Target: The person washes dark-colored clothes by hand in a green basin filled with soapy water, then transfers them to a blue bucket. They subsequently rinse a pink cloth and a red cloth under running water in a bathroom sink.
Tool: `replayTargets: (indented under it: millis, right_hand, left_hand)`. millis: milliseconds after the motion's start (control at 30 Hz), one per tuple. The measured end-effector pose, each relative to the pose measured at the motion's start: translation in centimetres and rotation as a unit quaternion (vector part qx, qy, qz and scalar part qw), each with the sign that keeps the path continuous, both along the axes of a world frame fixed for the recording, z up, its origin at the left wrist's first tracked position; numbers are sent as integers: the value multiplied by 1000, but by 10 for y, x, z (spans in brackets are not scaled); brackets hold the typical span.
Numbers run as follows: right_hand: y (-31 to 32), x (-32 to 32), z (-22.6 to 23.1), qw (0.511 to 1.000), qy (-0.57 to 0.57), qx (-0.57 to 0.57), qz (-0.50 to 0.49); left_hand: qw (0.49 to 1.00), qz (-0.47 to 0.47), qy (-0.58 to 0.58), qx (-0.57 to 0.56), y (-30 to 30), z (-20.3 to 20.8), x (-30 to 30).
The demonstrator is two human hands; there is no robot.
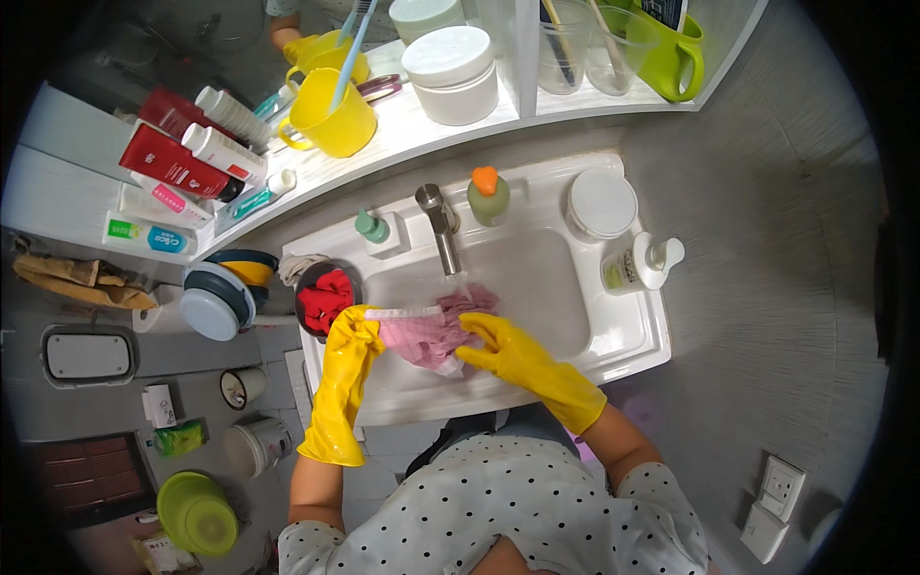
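Note:
A wet pink cloth (422,335) with a pale band along its upper edge hangs over the white sink basin (546,287), bunched and darker at its right end under the tap (448,251). My left hand (355,335), in a long yellow rubber glove, grips the cloth's left end by the pale band. My right hand (503,350), gloved alike, has its fingers and thumb around the bunched right side. Its fingertips partly sink into the folds. Beside my left glove, a dark bowl (309,278) holds red cloth (327,299).
On the sink's rim stand a green soap bottle (489,199), a white dispenser (386,237), a round white tub (602,205) and a pump bottle (640,264). Above runs a white shelf (402,144) with a yellow mug (335,113). Stacked basins (218,302) are at left.

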State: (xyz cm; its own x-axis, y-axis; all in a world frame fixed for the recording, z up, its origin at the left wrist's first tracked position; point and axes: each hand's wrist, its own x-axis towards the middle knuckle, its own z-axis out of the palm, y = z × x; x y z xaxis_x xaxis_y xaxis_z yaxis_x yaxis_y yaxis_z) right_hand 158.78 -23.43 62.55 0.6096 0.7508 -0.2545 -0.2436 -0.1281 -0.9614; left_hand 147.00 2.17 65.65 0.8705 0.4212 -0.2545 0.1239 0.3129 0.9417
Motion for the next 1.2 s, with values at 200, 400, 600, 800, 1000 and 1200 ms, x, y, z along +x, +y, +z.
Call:
replayTargets:
  millis: [200, 400, 600, 800, 1000, 1200]
  right_hand:
    - [26, -20, -31, 984, -172, 32, -20]
    - [23, -3, 40, 957, 265, 98, -63]
    - [19, 12, 98, 944, 305, 114, -60]
    - [8, 24, 126, 945, 294, 128, -63]
    - [-34, 77, 56, 958, -160, -176, -160]
    - [4, 10, 91, 994, -53, -73, 54]
  left_hand:
    - [991, -9, 6, -136, -23, 37, 28]
    - [968, -71, 112, 214, -25, -4, -22]
    - [903, -158, 162, 366, -102, 23, -28]
    - [973, -12, -95, 208, -95, -63, -16]
    - [986, -136, -27, 88, -37, -54, -3]
    - [970, -231, -4, 70, -41, -14, 29]
